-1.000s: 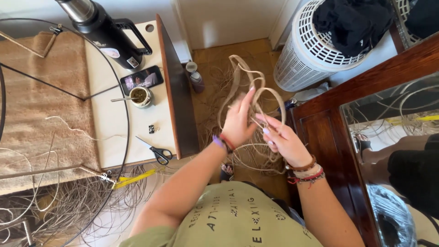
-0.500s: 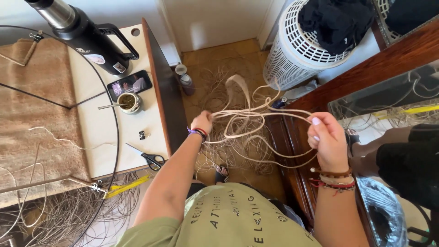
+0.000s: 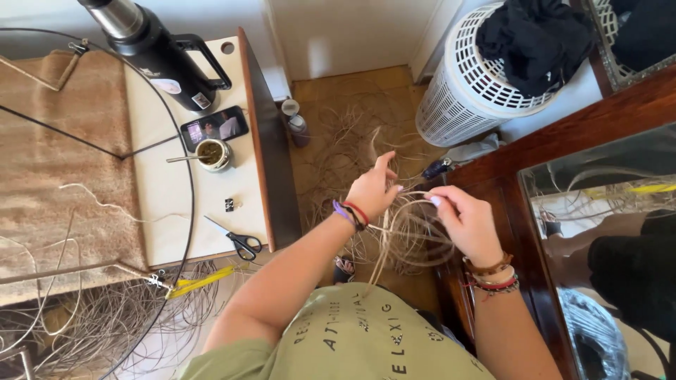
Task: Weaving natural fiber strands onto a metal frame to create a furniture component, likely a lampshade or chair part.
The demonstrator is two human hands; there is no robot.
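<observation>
Pinching straw strands (image 3: 412, 229) btwn both hands' fingers, left hand (image 3: 372, 191), right hand (image 3: 468, 224)

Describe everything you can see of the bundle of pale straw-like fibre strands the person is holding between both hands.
The bundle of pale, tan, straw-like fibre strands looks thin, dry and flexible. It is bent into loose loops between the left hand and the right hand, both pinching it, with one end sticking up above the left hand. A tail hangs down toward the olive-green shirt. More loose strands lie scattered on the wooden floor below.
</observation>
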